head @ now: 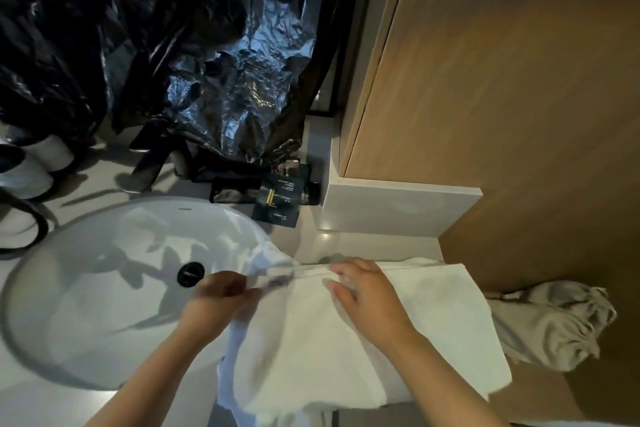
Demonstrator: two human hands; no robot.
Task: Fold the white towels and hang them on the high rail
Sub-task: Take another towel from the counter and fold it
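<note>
A white towel (408, 333) lies spread on the counter to the right of the sink, its right part folded flat and its left end bunched at the basin's rim. My left hand (221, 291) grips that bunched left end, fingers curled round the cloth; the hand is blurred. My right hand (363, 282) rests flat on the towel near its far edge, fingers straight and pointing left. No rail is in view.
A white oval sink (104, 288) with a black drain (190, 273) fills the left. Black plastic sheeting (214, 55) hangs behind it. Dark toiletry packets (280, 198) lie by a white ledge (398, 208). A wooden wall (519, 80) stands right; grey cloth (550, 322) hangs below it.
</note>
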